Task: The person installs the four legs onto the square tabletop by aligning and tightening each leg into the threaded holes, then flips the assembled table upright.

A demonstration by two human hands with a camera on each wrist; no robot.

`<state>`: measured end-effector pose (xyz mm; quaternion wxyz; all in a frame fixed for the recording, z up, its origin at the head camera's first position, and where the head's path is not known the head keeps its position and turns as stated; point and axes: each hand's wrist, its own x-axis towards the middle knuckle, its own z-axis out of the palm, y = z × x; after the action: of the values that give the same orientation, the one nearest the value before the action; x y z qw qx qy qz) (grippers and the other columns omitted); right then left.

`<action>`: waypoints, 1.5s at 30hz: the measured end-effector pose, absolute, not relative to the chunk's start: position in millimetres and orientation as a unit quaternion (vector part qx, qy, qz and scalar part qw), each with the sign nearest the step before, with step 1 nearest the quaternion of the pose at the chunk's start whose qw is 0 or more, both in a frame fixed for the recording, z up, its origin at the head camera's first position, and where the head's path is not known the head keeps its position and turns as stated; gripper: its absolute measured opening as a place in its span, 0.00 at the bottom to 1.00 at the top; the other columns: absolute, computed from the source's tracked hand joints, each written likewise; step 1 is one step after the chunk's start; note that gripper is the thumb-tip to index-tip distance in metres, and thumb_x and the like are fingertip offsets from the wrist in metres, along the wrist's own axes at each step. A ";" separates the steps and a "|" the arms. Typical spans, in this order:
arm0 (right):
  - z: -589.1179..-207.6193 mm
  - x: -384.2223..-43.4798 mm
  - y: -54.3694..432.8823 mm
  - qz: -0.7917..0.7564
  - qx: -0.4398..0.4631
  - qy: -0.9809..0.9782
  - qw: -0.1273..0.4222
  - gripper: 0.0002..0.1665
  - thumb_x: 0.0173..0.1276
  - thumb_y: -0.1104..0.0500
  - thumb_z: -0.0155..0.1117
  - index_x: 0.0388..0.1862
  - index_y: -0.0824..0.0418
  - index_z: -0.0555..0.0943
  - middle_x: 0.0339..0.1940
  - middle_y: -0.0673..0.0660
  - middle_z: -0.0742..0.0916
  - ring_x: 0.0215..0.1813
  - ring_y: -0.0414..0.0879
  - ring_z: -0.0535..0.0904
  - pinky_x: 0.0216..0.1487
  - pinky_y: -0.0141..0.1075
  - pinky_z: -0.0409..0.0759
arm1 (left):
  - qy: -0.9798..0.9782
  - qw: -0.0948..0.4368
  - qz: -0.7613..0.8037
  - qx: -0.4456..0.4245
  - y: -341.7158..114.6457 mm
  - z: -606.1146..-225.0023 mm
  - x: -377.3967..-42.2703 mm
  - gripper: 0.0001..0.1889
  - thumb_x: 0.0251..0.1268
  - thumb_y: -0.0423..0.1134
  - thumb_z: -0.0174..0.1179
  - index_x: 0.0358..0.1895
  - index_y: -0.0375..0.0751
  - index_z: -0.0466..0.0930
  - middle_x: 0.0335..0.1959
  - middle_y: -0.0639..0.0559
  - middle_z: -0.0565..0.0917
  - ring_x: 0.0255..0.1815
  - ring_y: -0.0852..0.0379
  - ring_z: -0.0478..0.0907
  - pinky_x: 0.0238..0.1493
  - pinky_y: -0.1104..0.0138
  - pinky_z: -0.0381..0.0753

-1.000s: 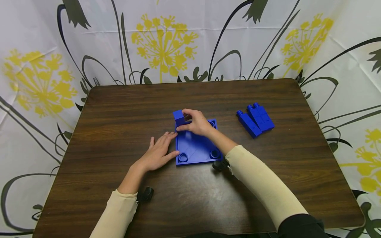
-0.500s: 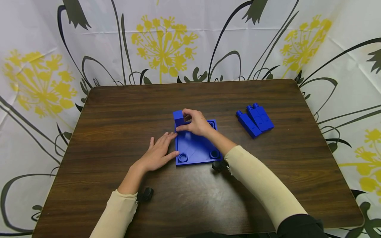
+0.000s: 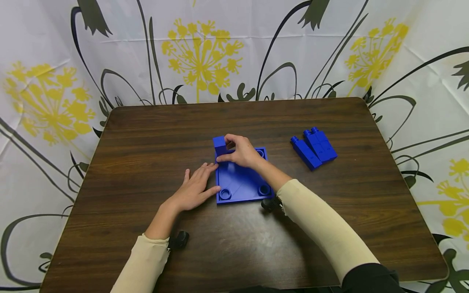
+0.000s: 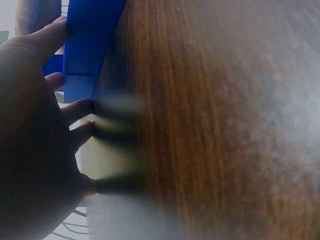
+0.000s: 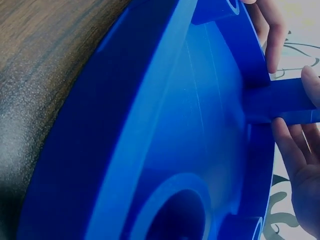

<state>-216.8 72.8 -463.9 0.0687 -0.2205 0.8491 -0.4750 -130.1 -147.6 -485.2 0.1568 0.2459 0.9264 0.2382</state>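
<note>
nearby, two cream fabric sleeves [image 3: 326, 221] lead to two hands. the left hand [image 3: 194, 188] is spread wide, gripping nothing, its thumb touching the left side of one squarish tray [image 3: 236, 179] of smooth blue plastic; three round ring sockets [image 3: 225, 194] show in it. the right hand [image 3: 242, 151] is curled, thumb and fingers pinching one square-sided blue block [image 3: 220, 145], upright at the tray's far left corner. off to the right, three long blue blocks [image 3: 307, 154] with round studs lie on one brown, wood-grained table [image 3: 165, 130]. behind hangs a pale, creased sheet [image 3: 128, 49] with four yellow flower heads.
</note>
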 end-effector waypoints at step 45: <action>-453.7 -228.6 83.3 -0.568 -0.338 0.708 0.251 0.34 0.63 0.81 0.52 0.70 0.70 0.67 0.65 0.69 0.77 0.69 0.51 0.70 0.70 0.47 0.62 | 0.924 0.155 0.247 0.245 -147.5 -483.5 -128.8 0.37 0.74 0.59 0.49 0.79 0.51 0.49 0.78 0.44 0.53 0.79 0.45 0.41 0.66 0.32 0.30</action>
<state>-228.6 83.3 -453.7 0.2508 -0.3382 0.7076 -0.5675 -128.8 -147.5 -483.5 0.1549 0.2451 0.9245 0.2475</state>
